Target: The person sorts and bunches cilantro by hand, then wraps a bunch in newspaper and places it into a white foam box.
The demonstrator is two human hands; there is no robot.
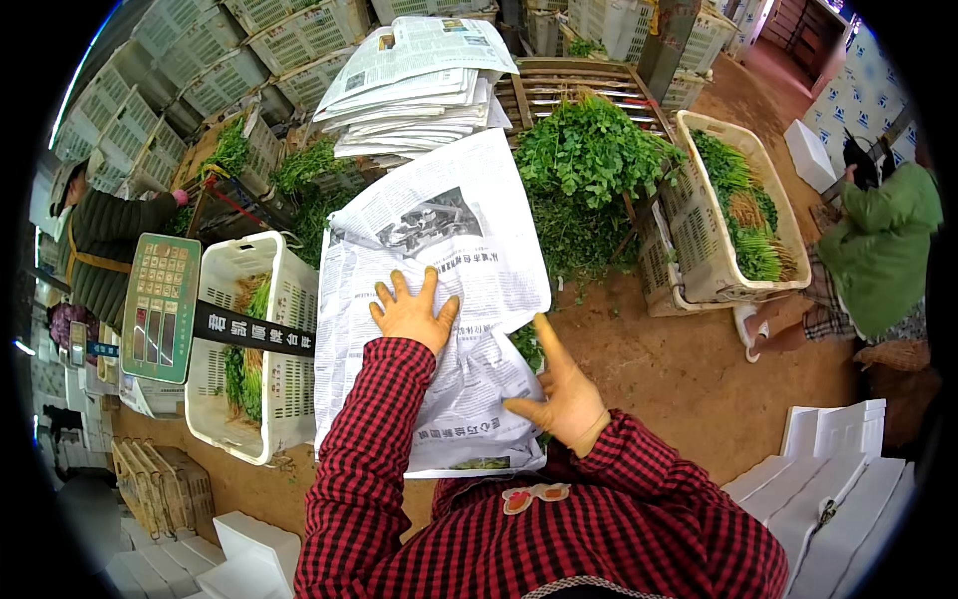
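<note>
Sheets of newspaper [441, 224] lie before me, crumpled along their right side. My left hand [410, 311], in a thin yellowish glove, lies flat on the paper with its fingers spread. At the paper's right edge is my right hand [572, 404], gloved the same way, thumb and forefinger wide apart. Its thumb is over the creased paper; whether it presses there I cannot tell. Green leaves [529, 346] show from under the paper beside this hand. What else lies beneath the sheets is hidden.
A newspaper stack [419, 97] and leafy greens [595, 150] stand ahead. Crates of bundled greens flank me, left [273, 419] and right [737, 202]. A scale display [161, 307] rises at left. White foam boxes [816, 487] sit behind right. People work at left [112, 224] and right [883, 247].
</note>
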